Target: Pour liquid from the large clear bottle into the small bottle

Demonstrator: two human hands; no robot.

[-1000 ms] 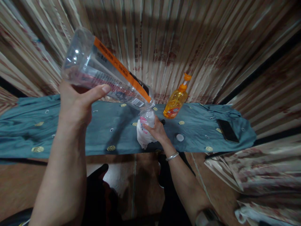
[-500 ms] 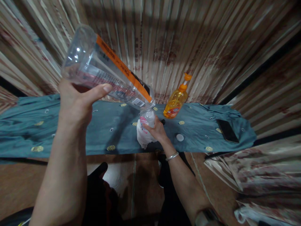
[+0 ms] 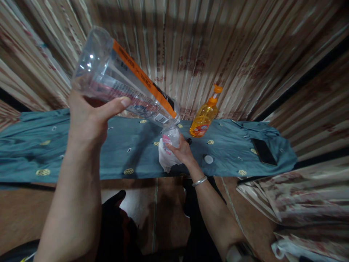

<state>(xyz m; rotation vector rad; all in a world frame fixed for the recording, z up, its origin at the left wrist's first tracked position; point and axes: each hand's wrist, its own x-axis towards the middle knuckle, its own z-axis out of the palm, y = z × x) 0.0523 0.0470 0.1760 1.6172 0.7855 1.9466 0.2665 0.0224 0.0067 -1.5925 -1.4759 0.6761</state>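
Note:
Wrapped around the lower side of a large clear plastic bottle [image 3: 131,87], my left hand [image 3: 91,112] is closed, its thumb along the label. The bottle has an orange and black label and slants with its neck down to the right. That neck meets the top of a small clear bottle [image 3: 173,134]. My right hand [image 3: 183,148] is closed around the small bottle, together with a crumpled white tissue [image 3: 167,160] bearing pink print. Where the two mouths meet is hard to make out, and I cannot tell whether liquid flows.
On the narrow table with a teal cloth [image 3: 114,160], an orange pump bottle of soap [image 3: 203,122] stands behind my right hand. A white cap [image 3: 208,159], a small black object [image 3: 189,141] and a dark phone [image 3: 263,151] lie to the right. A pleated curtain [image 3: 174,54] hangs behind.

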